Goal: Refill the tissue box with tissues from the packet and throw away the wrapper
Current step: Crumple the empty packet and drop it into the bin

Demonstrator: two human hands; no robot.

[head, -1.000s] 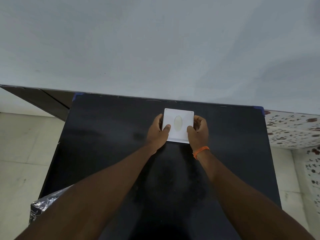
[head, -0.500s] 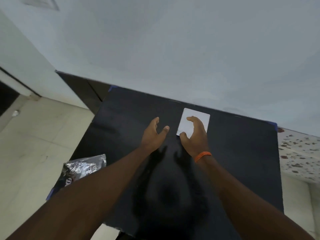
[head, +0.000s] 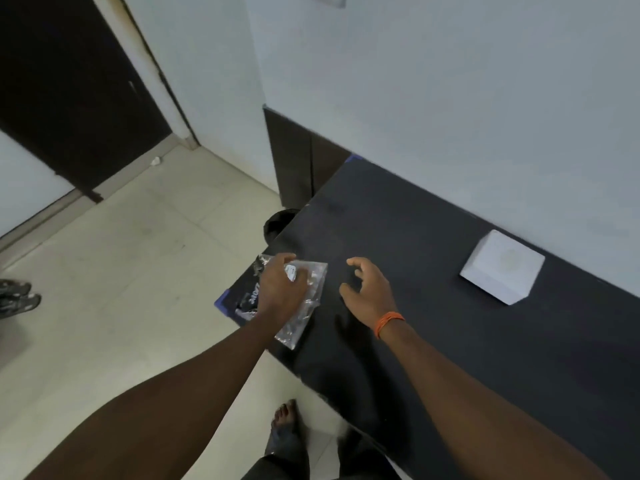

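Note:
The white tissue box (head: 502, 268) stands on the black table (head: 450, 348) close to the wall, at the right, with its oval slot facing up. A crumpled clear plastic wrapper (head: 311, 292) lies on the table's near-left corner, partly over the edge. My left hand (head: 278, 289) lies on top of the wrapper with its fingers curled into the plastic. My right hand (head: 369, 292) hovers just right of the wrapper, fingers spread, holding nothing, an orange band on its wrist.
A dark round bin (head: 278, 221) stands on the tiled floor just beyond the table's left edge. A dark door (head: 69, 98) is at the far left, shoes (head: 17, 296) lie on the floor, and my bare foot (head: 285, 420) is by the table.
Both hands left the tissue box and moved left. My view turned left, bringing the wrapper and bin into sight. My left hand came down on the wrapper.

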